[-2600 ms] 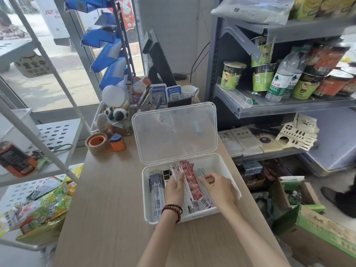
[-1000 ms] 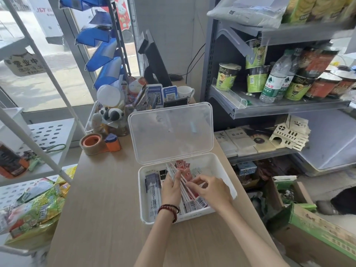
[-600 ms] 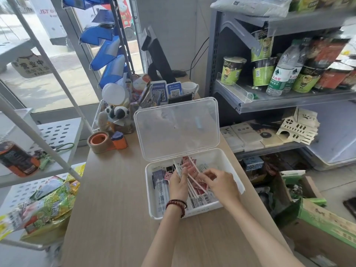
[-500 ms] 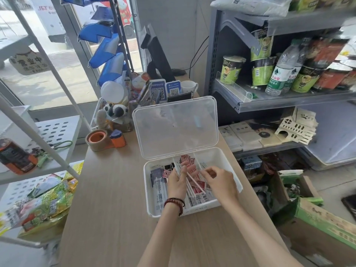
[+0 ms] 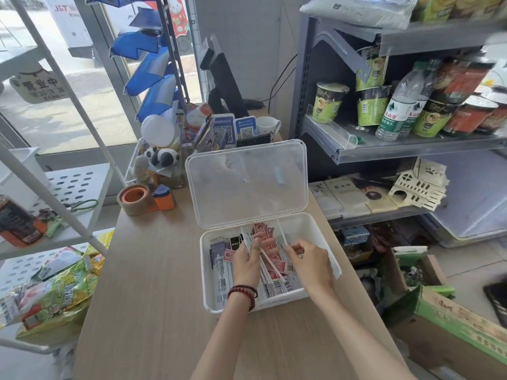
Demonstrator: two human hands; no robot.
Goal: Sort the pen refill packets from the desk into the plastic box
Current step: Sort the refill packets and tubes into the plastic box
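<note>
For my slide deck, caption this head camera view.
The left hand and right hand sort refill packets in the open box on a desk.

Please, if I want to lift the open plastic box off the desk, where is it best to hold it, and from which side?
Probably by its two short side walls, coming in from the left and the right at once. The plastic box is wide, its lid stands open along the back edge, and loose packets lie inside, so keep it level.

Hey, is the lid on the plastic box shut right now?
No, the clear lid stands raised open behind the plastic box, leaving the refill packets inside uncovered.
</note>
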